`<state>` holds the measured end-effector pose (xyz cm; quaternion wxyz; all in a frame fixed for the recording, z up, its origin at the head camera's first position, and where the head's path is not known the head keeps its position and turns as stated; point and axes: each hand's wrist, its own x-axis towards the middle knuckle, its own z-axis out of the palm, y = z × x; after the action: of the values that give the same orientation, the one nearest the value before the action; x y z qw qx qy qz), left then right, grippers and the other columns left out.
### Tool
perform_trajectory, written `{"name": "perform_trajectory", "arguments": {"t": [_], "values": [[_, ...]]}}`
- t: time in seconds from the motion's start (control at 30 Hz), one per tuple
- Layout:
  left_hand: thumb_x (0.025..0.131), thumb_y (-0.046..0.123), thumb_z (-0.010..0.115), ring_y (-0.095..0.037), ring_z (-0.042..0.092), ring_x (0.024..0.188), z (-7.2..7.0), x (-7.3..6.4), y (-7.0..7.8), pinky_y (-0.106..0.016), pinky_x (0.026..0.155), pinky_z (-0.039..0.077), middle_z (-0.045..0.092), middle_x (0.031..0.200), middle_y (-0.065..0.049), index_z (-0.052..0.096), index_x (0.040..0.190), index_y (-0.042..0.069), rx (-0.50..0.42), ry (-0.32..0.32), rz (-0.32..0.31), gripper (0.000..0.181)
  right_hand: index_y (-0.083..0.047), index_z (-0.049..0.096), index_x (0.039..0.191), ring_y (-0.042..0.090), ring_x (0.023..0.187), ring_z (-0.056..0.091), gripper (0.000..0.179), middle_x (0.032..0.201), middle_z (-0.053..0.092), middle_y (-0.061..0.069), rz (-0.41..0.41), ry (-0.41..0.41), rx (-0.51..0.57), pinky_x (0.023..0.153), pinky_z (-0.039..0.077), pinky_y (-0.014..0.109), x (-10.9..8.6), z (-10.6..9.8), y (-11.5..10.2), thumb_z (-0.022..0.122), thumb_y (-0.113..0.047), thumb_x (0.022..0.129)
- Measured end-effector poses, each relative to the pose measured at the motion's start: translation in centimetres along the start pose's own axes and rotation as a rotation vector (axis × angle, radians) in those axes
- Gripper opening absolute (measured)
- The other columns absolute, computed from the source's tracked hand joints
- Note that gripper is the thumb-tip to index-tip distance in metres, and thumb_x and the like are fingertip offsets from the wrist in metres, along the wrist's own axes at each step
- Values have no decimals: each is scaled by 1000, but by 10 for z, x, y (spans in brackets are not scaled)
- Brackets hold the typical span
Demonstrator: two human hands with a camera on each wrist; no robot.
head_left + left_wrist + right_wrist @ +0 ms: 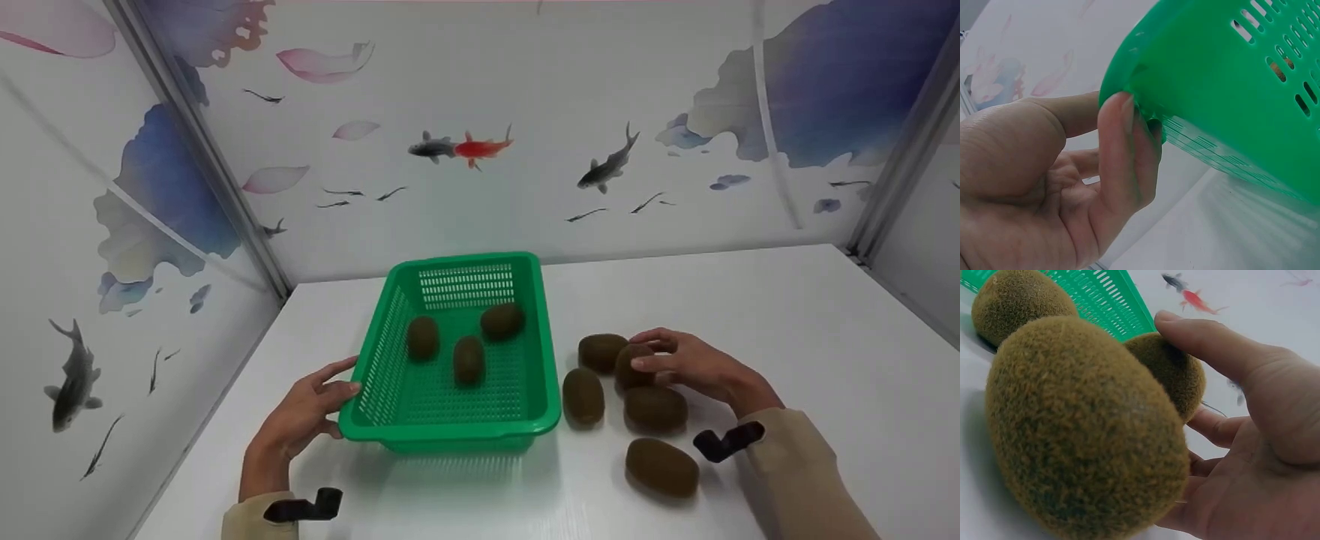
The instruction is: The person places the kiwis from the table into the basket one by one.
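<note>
A green plastic basket (450,431) with slotted walls stands on the white table, and three brown fuzzy kiwis lie inside it, one being the front kiwi (469,361). My left hand (307,409) holds the basket's left rim near its front corner, thumb and fingers about the edge (1114,73). To the basket's right, several kiwis lie in a loose group. My right hand (694,364) grips one kiwi (634,369) there between thumb and fingers. In the right wrist view that kiwi (1176,377) is partly hidden behind a larger-looking near kiwi (1084,433).
Around the gripped kiwi lie a back kiwi (602,352), a left kiwi (583,397) beside the basket and a front kiwi (655,410). Another kiwi (662,468) sits closer to the table's front. Walls printed with fish and petals (525,97) enclose the table.
</note>
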<state>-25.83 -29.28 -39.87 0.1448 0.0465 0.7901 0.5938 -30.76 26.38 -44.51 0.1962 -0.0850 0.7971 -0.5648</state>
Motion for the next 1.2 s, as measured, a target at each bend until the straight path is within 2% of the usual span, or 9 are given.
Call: {"name": "perform_trajectory", "arguments": {"t": [0.17, 0.57, 0.77, 1.0, 1.2], "values": [[99, 29, 63, -19, 72, 98, 1, 0, -1, -27, 61, 57, 68, 125, -13, 25, 159, 7, -1, 5, -1, 74, -5, 45, 141, 22, 114, 59, 63, 152, 37, 23, 4, -16, 4, 95, 49, 28, -1, -1, 2, 74, -30, 91], [100, 28, 62, -18, 72, 98, 0, -1, -1, -28, 61, 58, 69, 123, -12, 23, 159, 6, -1, -11, 19, 74, -6, 49, 137, 20, 106, 62, 57, 139, 48, 18, -17, -13, 1, 91, 50, 26, -3, 0, -2, 74, -29, 91], [100, 28, 62, -19, 73, 98, 1, -1, -1, -29, 62, 59, 68, 125, -13, 24, 158, 7, 0, -2, 8, 73, -7, 50, 135, 22, 111, 64, 51, 138, 49, 16, -41, -6, 48, 95, 53, 30, -3, 1, -5, 71, -27, 93], [100, 29, 62, -20, 73, 97, 0, 0, 1, -28, 61, 58, 68, 125, -14, 24, 158, 7, 1, 3, 6, 73, -8, 49, 138, 27, 124, 55, 53, 142, 46, 19, -59, 20, 76, 105, 51, 45, -2, 1, -10, 70, -30, 94], [100, 29, 62, -19, 72, 97, 0, 0, 1, -28, 61, 58, 68, 126, -14, 24, 158, 7, 7, 1, 5, 73, -9, 51, 135, 23, 122, 56, 47, 135, 52, 13, -82, 29, 158, 102, 53, 42, -2, 2, -15, 69, -27, 95]]}}
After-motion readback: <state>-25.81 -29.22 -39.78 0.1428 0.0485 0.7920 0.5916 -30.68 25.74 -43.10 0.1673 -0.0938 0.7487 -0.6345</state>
